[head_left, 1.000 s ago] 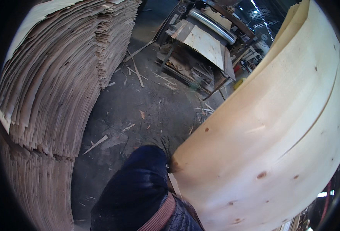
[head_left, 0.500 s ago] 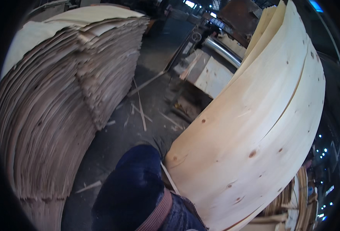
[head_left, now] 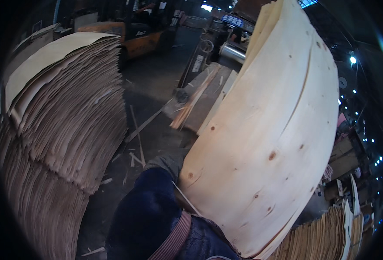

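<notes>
Though knotty, pale wooden sheets (head_left: pixel 261 143)

pale cream veneer sheets (head_left: pixel 252 143), dotted with brown knots (head_left: pixel 272 155) and streaked by a thin dark line, show on my distant monitor beside navy clothing (head_left: pixel 146 212) crossed by a dusty-pink ribbed strap (head_left: pixel 174 236). i see a veneer stack (head_left: pixel 76 108) in grey-brown, its edges finely striped, its top sheet (head_left: pixel 48 56) cream. i also note an orange-and-black vehicle (head_left: pixel 140 47), a silver roller (head_left: pixel 233 53), a blue-and-white sign (head_left: pixel 233 20) and dark grey floor (head_left: pixel 146 93).

Veneer stack (head_left: pixel 70 108) stood left; veneer sheets (head_left: pixel 261 143) right, before roller machine (head_left: pixel 233 52); forklift (head_left: pixel 140 47) behind stack; scraps (head_left: pixel 137 134) on floor (head_left: pixel 150 91) between.
</notes>
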A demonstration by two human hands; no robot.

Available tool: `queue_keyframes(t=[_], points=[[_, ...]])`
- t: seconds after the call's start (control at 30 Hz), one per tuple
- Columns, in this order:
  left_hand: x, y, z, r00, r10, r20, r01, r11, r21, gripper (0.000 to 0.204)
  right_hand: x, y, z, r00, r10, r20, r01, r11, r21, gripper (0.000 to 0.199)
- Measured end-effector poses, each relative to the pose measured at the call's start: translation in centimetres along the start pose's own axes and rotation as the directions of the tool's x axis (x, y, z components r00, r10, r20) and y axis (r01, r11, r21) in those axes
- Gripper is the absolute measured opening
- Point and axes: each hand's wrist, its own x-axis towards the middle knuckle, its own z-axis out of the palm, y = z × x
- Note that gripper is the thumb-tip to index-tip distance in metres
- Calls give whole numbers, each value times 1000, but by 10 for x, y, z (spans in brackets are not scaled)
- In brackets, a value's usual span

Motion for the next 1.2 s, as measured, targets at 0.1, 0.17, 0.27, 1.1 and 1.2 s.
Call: queue_keyframes(t=[0.1,0.17,0.27,1.1,1.2], points=[[78,17,-8,1000,-5,-17,5,1000,-11,65,63,-39,20,1000,-8,-3,8,1000,16,75],[135,31,-16,999,-18,-26,18,999,-28,65,105,-65,35,1000,-8,-16,9,1000,25,75],[224,54,-39,998,-57,-20,56,997,-45,65,167,-93,56,998,-27,-52,30,997,67,74],[401,46,-111,912,179,-368,72,815,575,50,276,-160,68,958,124,-258,-53,963,266,72],[373,45,-116,873,460,-161,-76,456,887,54,255,-149,38,951,201,-237,-130,950,284,72]])
